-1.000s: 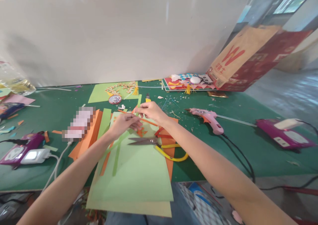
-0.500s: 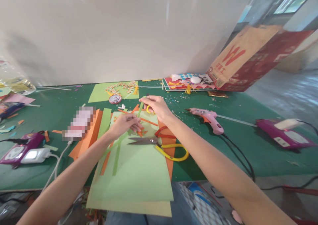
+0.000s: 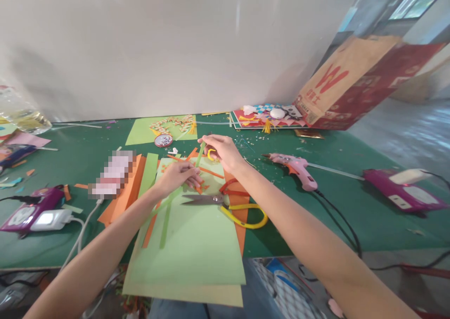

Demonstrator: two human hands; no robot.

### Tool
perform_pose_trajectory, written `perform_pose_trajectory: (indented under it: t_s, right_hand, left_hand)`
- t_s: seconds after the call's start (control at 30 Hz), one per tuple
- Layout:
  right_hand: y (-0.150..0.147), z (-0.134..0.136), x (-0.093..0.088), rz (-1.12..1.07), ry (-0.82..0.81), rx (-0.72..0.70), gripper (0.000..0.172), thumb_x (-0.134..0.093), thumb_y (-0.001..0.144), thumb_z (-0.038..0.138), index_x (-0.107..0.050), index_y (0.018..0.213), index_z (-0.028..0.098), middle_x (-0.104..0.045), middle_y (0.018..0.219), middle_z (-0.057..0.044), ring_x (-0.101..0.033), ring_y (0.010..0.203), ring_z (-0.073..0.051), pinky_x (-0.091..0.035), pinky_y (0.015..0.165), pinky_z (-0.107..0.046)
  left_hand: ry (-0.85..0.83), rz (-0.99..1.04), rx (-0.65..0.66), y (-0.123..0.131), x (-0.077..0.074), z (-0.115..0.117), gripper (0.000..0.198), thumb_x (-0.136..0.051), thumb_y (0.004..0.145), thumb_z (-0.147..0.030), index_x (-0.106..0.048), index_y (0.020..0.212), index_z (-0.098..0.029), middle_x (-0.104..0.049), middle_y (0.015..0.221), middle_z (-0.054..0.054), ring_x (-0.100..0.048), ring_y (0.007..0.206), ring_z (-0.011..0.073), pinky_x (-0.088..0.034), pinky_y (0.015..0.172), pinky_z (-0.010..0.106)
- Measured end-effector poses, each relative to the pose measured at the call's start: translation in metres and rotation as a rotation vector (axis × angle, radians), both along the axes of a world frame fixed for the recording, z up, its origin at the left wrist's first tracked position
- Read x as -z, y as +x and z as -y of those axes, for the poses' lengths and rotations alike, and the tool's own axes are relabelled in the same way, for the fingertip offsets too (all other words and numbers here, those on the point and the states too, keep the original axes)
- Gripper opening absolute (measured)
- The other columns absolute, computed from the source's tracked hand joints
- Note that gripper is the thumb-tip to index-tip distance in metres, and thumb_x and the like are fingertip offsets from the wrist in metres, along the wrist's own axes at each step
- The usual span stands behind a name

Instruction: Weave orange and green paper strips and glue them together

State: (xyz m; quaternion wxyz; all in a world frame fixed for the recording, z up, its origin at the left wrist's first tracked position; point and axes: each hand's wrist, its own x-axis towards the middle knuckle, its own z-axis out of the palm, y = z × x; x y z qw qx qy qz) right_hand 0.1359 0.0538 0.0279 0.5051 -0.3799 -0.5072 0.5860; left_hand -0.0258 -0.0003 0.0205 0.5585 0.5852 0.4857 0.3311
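A narrow green paper strip (image 3: 199, 157) runs between my two hands above the sheets. My left hand (image 3: 178, 174) pinches its lower stretch, and the tail of it slants down to the left. At the upper end, my right hand (image 3: 223, 151) grips the strip with thumb and fingertips. A yellow loop (image 3: 211, 155) shows under the right fingers; what it belongs to is hidden. Below the hands lie large scissors (image 3: 204, 199) with red and yellow handles, blades pointing left. They rest on light green paper sheets (image 3: 197, 248), beside small orange paper scraps (image 3: 206, 186).
On the right, a pink glue gun (image 3: 293, 166) lies with its cord trailing down. Purple power strips (image 3: 397, 187) sit at both sides. Folded orange paper (image 3: 123, 192) and a blurred-out phone-like item (image 3: 114, 176) are at left. A paper bag (image 3: 337, 84) stands back right.
Almost nothing differs. The right fingertips have shifted very slightly on the upper end of the green paper strip; the left hand stays where it was.
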Motion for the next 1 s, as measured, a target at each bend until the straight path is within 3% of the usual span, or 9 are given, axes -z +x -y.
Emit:
perform_pose_trajectory:
  t_s: [0.37,0.57,0.83,0.93,1.0]
  right_hand:
    - [-0.001,0.002,-0.003,-0.066,0.009,0.086,0.018,-0.067,0.066,0.036,-0.065,0.067,0.018,-0.064,0.078,-0.004,-0.046,0.054,-0.007,-0.023,0.041,-0.025]
    - [-0.001,0.000,0.000,-0.054,0.025,0.108,0.023,-0.068,0.069,0.040,-0.066,0.072,0.018,-0.054,0.061,0.000,-0.044,0.052,-0.008,-0.023,0.041,-0.024]
    - [0.000,0.000,-0.002,-0.061,0.144,0.284,0.024,-0.060,0.080,0.041,-0.064,0.078,0.018,-0.048,0.051,0.003,-0.039,0.045,-0.007,-0.028,0.044,-0.025]
    - [0.003,-0.003,-0.001,-0.036,0.145,0.240,0.026,-0.062,0.079,0.043,-0.065,0.077,0.018,-0.048,0.050,0.004,-0.040,0.044,-0.007,-0.027,0.044,-0.024]
    - [0.003,-0.003,0.001,0.006,0.108,0.155,0.029,-0.064,0.077,0.046,-0.065,0.076,0.017,-0.047,0.049,0.004,-0.041,0.043,-0.007,-0.026,0.043,-0.024]
  left_hand:
    - [0.010,0.008,-0.012,-0.002,0.001,-0.001,0.040,-0.070,0.071,-0.053,-0.061,0.069,-0.014,-0.072,0.069,0.009,-0.067,0.056,0.0157,-0.054,0.056,0.027]
    - [0.052,0.002,-0.034,-0.001,0.001,-0.002,0.040,-0.071,0.070,-0.052,-0.061,0.067,-0.013,-0.071,0.066,0.008,-0.065,0.054,0.0155,-0.052,0.053,0.026]
    - [0.187,0.025,-0.240,-0.003,0.001,-0.005,0.031,-0.066,0.074,-0.046,-0.059,0.073,-0.015,-0.068,0.062,0.003,-0.062,0.051,0.0131,-0.048,0.052,0.024]
    - [0.256,-0.039,-0.319,-0.006,0.004,-0.007,0.022,-0.059,0.079,-0.039,-0.056,0.076,-0.017,-0.068,0.066,0.003,-0.062,0.054,0.0136,-0.046,0.053,0.024]
    - [0.351,-0.187,-0.354,-0.010,0.005,-0.008,0.017,-0.054,0.082,-0.035,-0.057,0.079,-0.018,-0.069,0.070,0.003,-0.064,0.059,0.0148,-0.047,0.060,0.025]
